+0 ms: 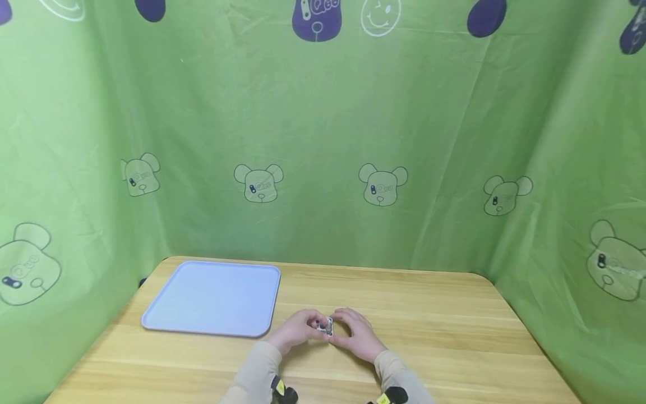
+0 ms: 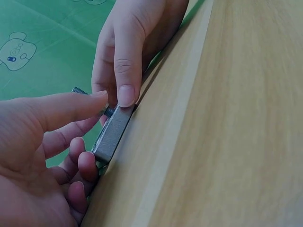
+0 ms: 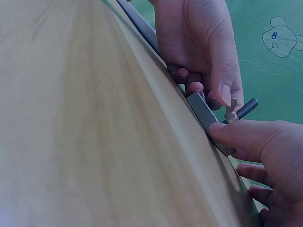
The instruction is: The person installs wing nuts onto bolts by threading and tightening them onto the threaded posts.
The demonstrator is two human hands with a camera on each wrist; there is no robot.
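A grey metal block (image 3: pixel 203 113) lies at the table surface between the two hands, with a dark threaded bolt (image 3: pixel 247 109) standing out from its side. Around the bolt, near the block, sits a small pale metal nut (image 3: pixel 231 115) with a wing-like lug. My left hand (image 1: pixel 296 330) pinches at this nut with thumb and forefinger, its other fingers curled by the block's near end. My right hand (image 1: pixel 357 335) grips the opposite end of the block, thumb (image 2: pixel 127 90) on its face. In the head view the metal piece (image 1: pixel 329 326) is small and partly covered by fingers.
A pale blue tray (image 1: pixel 212 297) lies on the wooden table (image 1: pixel 429 314), left of the hands. Green curtains (image 1: pixel 323 112) with printed bear faces stand behind the table and along both sides.
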